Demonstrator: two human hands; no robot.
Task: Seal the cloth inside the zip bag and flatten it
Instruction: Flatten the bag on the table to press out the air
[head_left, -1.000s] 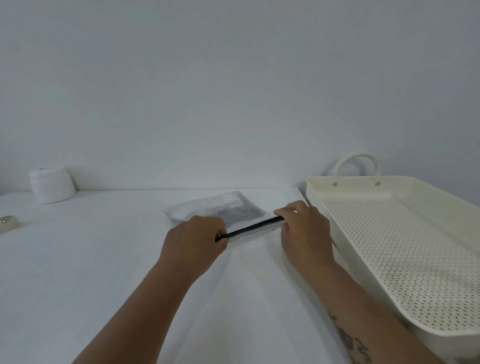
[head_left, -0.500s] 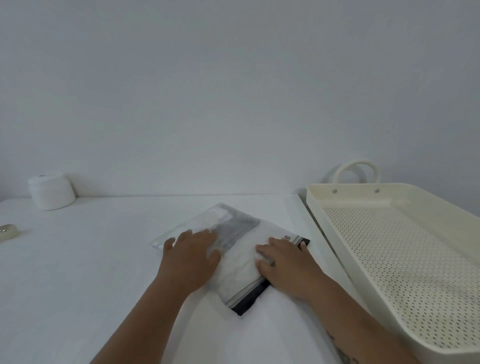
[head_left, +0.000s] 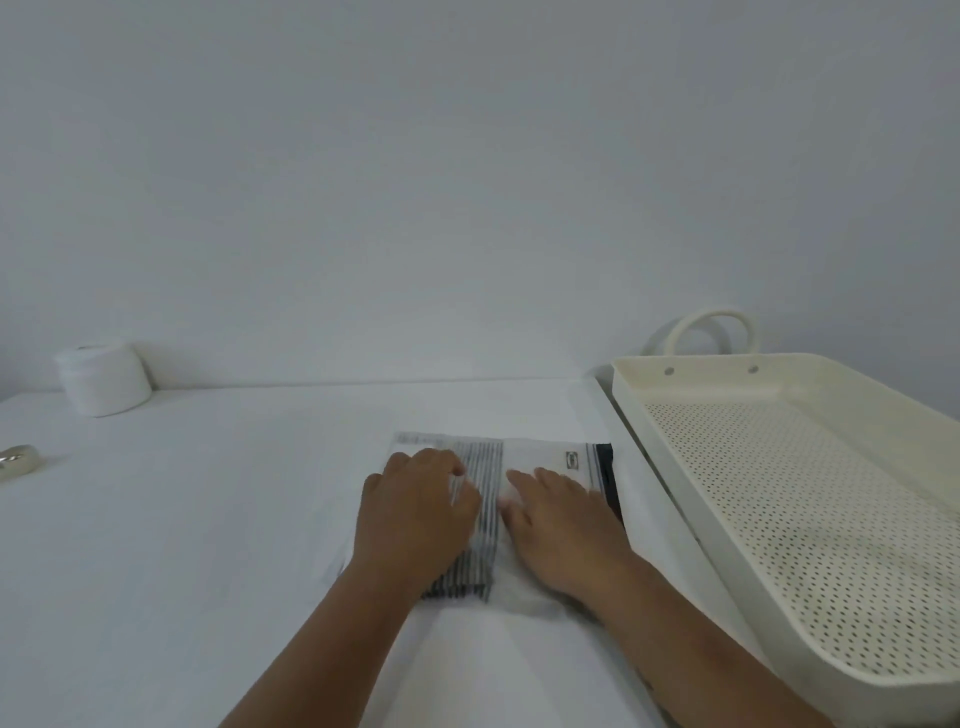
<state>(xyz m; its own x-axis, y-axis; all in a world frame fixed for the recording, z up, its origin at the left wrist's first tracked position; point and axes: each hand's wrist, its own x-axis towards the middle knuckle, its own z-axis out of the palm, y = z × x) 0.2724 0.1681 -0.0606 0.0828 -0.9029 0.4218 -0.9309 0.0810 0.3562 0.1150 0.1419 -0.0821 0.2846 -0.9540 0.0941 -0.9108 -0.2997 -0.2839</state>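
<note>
Zip bag (head_left: 540, 467) with the striped cloth (head_left: 480, 499) inside lies flat on the bench (head_left: 208, 519), just left of the tray (head_left: 675, 467); its dark zip strip (head_left: 605, 467) is at the right end, long axis left-right under my hands. Left hand (head_left: 415, 514) and right hand (head_left: 566, 525) press palm-down on it, fingers (head_left: 524, 475) spread open, gripping nothing, right hand nearer the zip. Half a second ago the bag sat skewed with the zip toward me; now it's squared up.

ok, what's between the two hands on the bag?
Head view: a band of the striped cloth inside the zip bag shows between the left hand and right hand; nothing else.
</note>
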